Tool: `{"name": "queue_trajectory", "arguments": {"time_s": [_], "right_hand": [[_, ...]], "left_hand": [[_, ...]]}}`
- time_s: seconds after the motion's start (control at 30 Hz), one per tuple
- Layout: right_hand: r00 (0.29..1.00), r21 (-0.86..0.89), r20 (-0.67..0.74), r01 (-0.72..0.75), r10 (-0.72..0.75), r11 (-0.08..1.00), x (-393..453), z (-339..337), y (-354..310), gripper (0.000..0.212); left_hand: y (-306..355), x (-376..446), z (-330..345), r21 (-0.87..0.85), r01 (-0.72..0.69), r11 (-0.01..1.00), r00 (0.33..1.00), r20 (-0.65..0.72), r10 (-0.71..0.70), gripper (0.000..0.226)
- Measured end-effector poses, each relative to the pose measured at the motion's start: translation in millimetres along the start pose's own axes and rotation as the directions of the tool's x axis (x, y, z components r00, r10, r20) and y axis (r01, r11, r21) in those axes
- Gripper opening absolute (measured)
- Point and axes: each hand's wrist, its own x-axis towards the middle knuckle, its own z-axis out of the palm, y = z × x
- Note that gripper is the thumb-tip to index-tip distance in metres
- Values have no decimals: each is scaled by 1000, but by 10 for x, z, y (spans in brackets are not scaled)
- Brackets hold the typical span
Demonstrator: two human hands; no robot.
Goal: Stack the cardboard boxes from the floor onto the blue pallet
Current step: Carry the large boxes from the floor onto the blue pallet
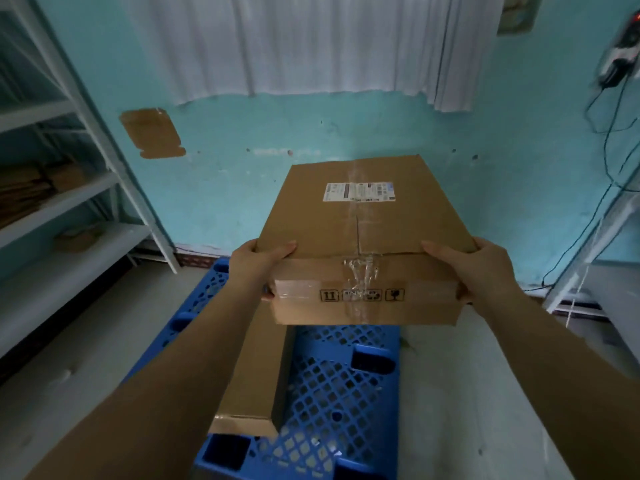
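Note:
I hold a flat taped cardboard box [367,237] with a white shipping label in the air above the blue pallet [332,386]. My left hand [258,263] grips its near left corner and my right hand [474,268] grips its near right corner, thumbs on top. A second, long cardboard box [254,375] lies on the left part of the pallet, partly hidden by my left forearm and by the held box. The pallet's latticed right half is bare.
White metal shelving [69,188] with folded cardboard stands at the left. Another white rack [588,244] and hanging black cables [609,140] are at the right. A turquoise wall with a white curtain [294,43] is close behind the pallet. Grey floor surrounds it.

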Motion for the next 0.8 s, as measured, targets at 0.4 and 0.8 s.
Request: {"name": "queue_trajectory", "arguments": {"time_s": [0.4,0.8], "right_hand": [[997,-67,54,-59,63,996,1031,857,1679,49],[972,-198,127,-169,196,966,1528,1963,4857,64]], "left_hand": [[-1682,1458,525,47,128,991,990,-59,-125,71],[-4853,2663,909,43,307,951,943,-145,-298,83]]}}
